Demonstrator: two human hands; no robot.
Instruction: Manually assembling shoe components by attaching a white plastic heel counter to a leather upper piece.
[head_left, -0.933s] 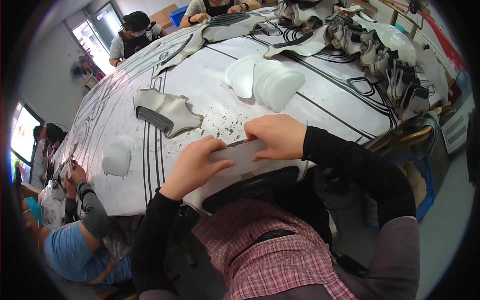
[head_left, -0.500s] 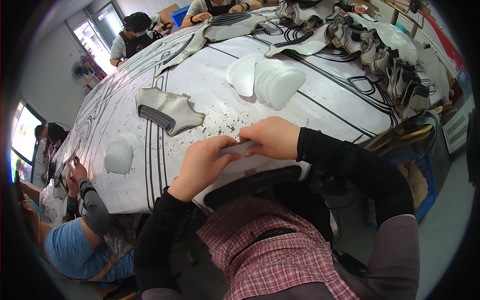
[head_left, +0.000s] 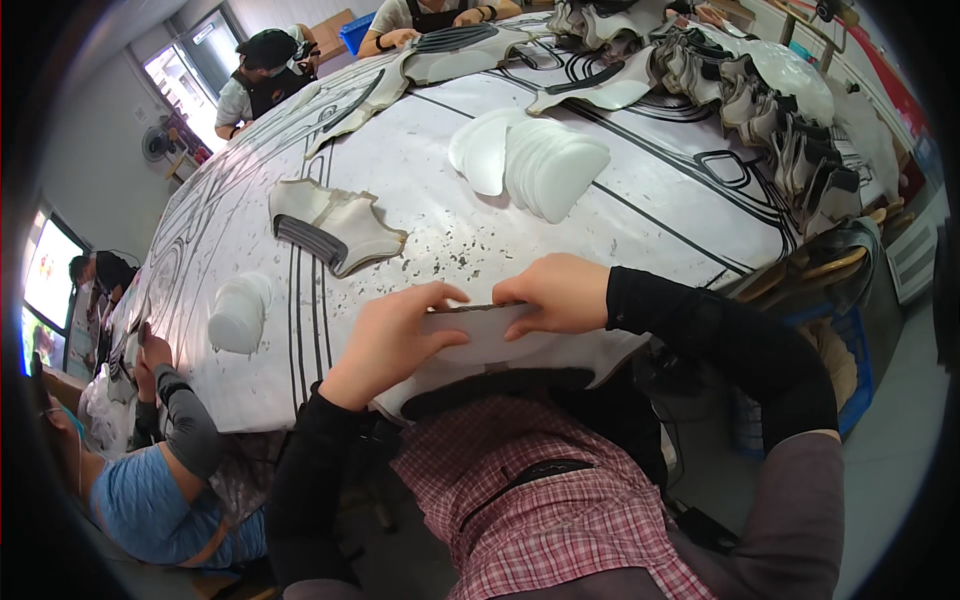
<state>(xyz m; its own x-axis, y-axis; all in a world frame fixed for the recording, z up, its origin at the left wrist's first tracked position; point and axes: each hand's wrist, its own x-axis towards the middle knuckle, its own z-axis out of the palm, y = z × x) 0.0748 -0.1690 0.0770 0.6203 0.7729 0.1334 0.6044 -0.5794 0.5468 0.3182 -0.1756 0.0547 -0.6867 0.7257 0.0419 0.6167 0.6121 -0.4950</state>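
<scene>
Between my two hands, near the table's front edge, is a pale shoe upper [head_left: 540,352] with a dark padded band on its near side. A smooth white piece, probably a stiffener [head_left: 480,328], lies along its far edge. My left hand [head_left: 392,335] pinches that edge from the left, thumb on the near face. My right hand [head_left: 562,297] grips the same edge from the right, thumb and fingers closed. Whether the white piece is attached or only held there I cannot tell. The fingertips behind the edge are hidden.
Beyond my hands lie a fan of white half-round pieces [head_left: 555,165] and another upper [head_left: 340,225]. A smaller white stack [head_left: 238,315] sits at left. Many uppers [head_left: 760,120] line the right side. A co-worker [head_left: 165,490] sits at left; others work across the table [head_left: 430,250].
My hands have moved slightly apart and a little nearer to me. More of the white piece and the dark far edge now shows between them.
</scene>
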